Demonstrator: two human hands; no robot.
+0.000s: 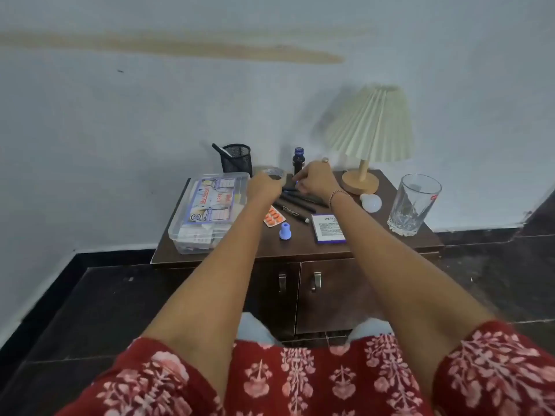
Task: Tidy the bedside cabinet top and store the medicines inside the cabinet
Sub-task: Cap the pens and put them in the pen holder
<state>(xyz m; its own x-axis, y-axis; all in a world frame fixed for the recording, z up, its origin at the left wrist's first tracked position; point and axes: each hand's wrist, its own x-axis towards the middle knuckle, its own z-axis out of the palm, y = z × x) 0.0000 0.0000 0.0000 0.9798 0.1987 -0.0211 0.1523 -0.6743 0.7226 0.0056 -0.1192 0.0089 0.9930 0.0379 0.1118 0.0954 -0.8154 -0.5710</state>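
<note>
Our floral sleeve (495, 370), then our right hand (315, 181) pinching a pen (288, 189); our left hand (264, 186) by the tape roll (274, 172), grip hidden

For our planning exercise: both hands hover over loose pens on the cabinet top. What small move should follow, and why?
Probably gather the loose pens with the right hand and lift them toward the mesh holder: they lie scattered on the cabinet top, and the holder already has one pen.
</note>
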